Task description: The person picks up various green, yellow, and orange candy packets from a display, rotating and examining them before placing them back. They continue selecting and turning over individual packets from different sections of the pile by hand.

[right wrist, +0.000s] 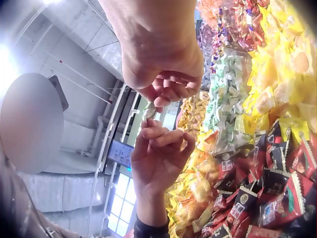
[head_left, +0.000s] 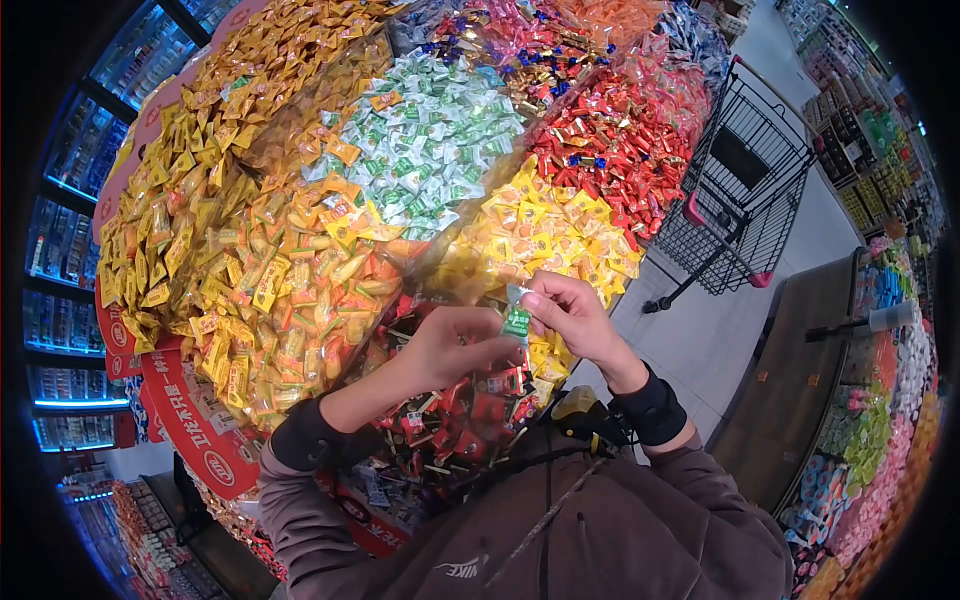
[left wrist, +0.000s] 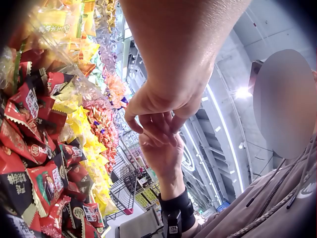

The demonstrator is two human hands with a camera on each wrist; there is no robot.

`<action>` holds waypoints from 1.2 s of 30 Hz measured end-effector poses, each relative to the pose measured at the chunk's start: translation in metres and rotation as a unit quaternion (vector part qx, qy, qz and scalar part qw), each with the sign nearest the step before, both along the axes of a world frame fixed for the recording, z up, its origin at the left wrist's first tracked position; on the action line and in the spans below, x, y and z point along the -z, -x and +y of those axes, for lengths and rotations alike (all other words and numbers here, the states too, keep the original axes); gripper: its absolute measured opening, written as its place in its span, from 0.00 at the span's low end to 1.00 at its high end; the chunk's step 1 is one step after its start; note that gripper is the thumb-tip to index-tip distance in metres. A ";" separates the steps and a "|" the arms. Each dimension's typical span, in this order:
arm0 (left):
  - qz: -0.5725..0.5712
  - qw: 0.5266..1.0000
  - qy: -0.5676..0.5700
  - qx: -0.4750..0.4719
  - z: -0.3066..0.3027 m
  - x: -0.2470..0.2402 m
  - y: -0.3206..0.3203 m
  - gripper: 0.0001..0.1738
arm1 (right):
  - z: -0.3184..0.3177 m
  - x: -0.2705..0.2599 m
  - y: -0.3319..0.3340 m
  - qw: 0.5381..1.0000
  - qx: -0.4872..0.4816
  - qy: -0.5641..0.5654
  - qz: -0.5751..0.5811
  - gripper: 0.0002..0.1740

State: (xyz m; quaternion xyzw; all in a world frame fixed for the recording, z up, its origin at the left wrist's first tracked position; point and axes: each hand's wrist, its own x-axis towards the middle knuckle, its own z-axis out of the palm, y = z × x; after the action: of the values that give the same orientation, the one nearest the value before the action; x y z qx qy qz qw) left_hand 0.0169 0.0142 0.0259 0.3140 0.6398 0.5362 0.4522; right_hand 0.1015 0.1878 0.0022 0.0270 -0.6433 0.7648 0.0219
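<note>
A small green-and-white wrapped candy (head_left: 517,318) is held up between both hands, above the bins in the head view. My right hand (head_left: 572,315) pinches its upper right side between thumb and curled fingers. At the lower left side, my left hand (head_left: 455,345) grips it with thumb and fingertips. In the right wrist view, the candy (right wrist: 149,112) shows as a narrow pale-green piece, the right hand (right wrist: 166,69) above and the left hand (right wrist: 161,166) below. From the left wrist view, the left hand (left wrist: 163,99) hides the candy.
Below the hands lie red-and-black wrapped candies (head_left: 470,415). Beyond are yellow packets (head_left: 545,235), green-and-white candies (head_left: 430,150), orange-yellow packets (head_left: 300,310) and red candies (head_left: 620,150). A shopping cart (head_left: 745,180) stands to the right, near a brown-sided shelf (head_left: 800,370).
</note>
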 end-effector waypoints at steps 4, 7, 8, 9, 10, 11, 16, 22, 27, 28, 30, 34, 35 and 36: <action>-0.008 1.000 -0.007 0.000 0.001 -0.002 0.000 0.10 | 0.000 0.000 0.001 1.000 -0.002 0.003 -0.004 0.13; -0.001 1.000 -0.004 0.003 0.000 0.000 0.001 0.11 | 0.000 0.001 0.001 1.000 -0.002 0.005 -0.006 0.13; -0.006 1.000 -0.003 0.002 0.001 0.000 0.001 0.11 | 0.000 0.001 0.001 1.000 -0.002 0.006 -0.006 0.13; -0.010 1.000 -0.002 0.001 0.001 -0.002 0.000 0.11 | 0.000 0.001 0.001 1.000 -0.002 0.007 -0.006 0.13; -0.015 1.000 -0.001 0.000 0.001 -0.002 0.000 0.11 | 0.000 0.001 0.001 1.000 -0.002 0.007 -0.007 0.13; -0.015 1.000 -0.002 0.001 0.001 -0.002 0.000 0.11 | 0.000 0.001 0.001 1.000 -0.002 0.007 -0.008 0.13; -0.029 1.000 -0.001 0.002 0.001 -0.001 0.001 0.11 | 0.000 0.001 0.001 1.000 -0.002 0.000 -0.002 0.14; -0.024 1.000 0.003 0.002 0.001 -0.001 0.001 0.11 | 0.000 0.001 0.001 1.000 0.002 0.001 -0.007 0.13; 0.025 0.999 0.021 -0.001 0.000 0.002 0.004 0.11 | -0.002 0.004 0.003 0.998 0.050 -0.028 -0.012 0.15; 0.049 0.998 0.033 -0.006 0.001 0.005 0.006 0.12 | -0.003 0.010 0.004 0.995 0.081 -0.051 -0.021 0.15; 0.157 0.986 0.009 -0.061 0.003 0.012 0.005 0.15 | -0.004 0.021 0.005 0.984 0.145 -0.098 -0.037 0.15; 0.284 0.954 0.029 -0.095 0.012 -0.001 0.007 0.20 | -0.007 0.007 0.004 0.979 0.129 -0.150 -0.040 0.13; 0.315 0.943 0.030 -0.102 0.015 -0.003 0.007 0.20 | -0.007 0.005 0.004 0.980 0.125 -0.149 -0.037 0.13; 0.330 0.937 0.016 -0.114 0.018 -0.006 0.008 0.17 | -0.006 0.004 0.005 0.981 0.121 -0.147 -0.034 0.13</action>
State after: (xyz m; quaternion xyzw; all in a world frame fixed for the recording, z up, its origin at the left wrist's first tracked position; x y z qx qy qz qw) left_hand 0.0091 0.0318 0.0319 0.3906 0.7935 0.4398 0.1562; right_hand 0.0969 0.1818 -0.0014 -0.0744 -0.7474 0.6543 0.0878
